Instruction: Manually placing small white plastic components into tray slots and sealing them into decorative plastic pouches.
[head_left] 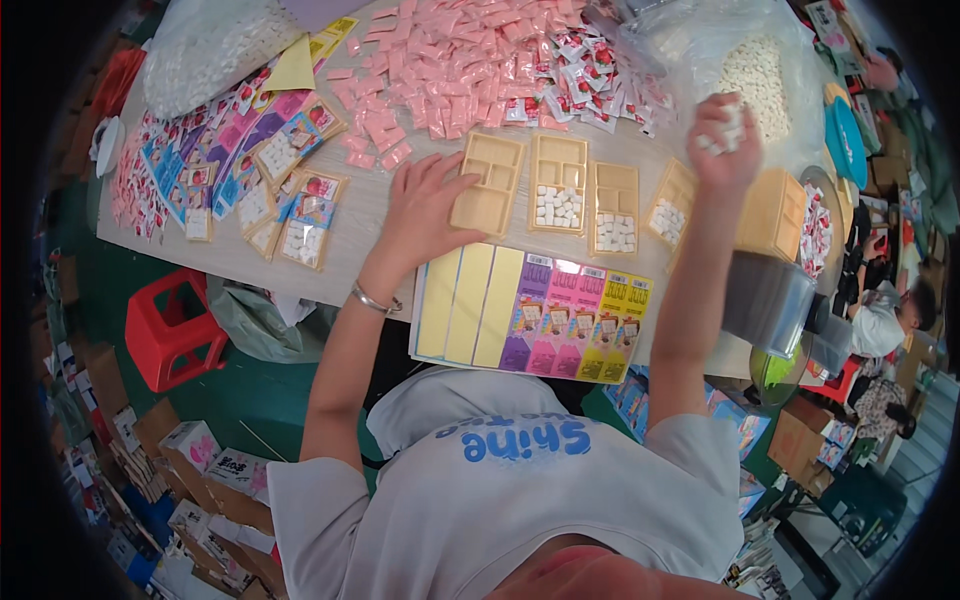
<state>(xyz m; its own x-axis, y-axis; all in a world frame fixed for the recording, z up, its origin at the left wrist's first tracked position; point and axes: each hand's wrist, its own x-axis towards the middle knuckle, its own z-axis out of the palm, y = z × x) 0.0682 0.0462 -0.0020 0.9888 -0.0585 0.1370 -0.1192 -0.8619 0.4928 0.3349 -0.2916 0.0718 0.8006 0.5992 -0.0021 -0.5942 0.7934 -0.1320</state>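
Observation:
My left hand (425,212) lies with its fingers spread against the left side of a tan compartment tray (488,190), its compartments bare. My right hand (727,165) is raised at the right, fingers closed round a bunch of small white pieces (733,124). Behind it sits a clear plastic bag (690,40) with a heap of the same white pieces (758,85). To the right of the bare tray stand a second tray (558,152), a third tray (615,182) and a tilted fourth tray (678,180). Each of these three has white pieces in its lower compartment.
Pink sachets (440,65) and strawberry-print sachets (600,75) are heaped along the back. Printed card sheets (540,310) lie at the front edge. Packed trays (310,225) are at the left, stacked tan trays (768,210) at the right. A red stool (175,330) stands beside the table.

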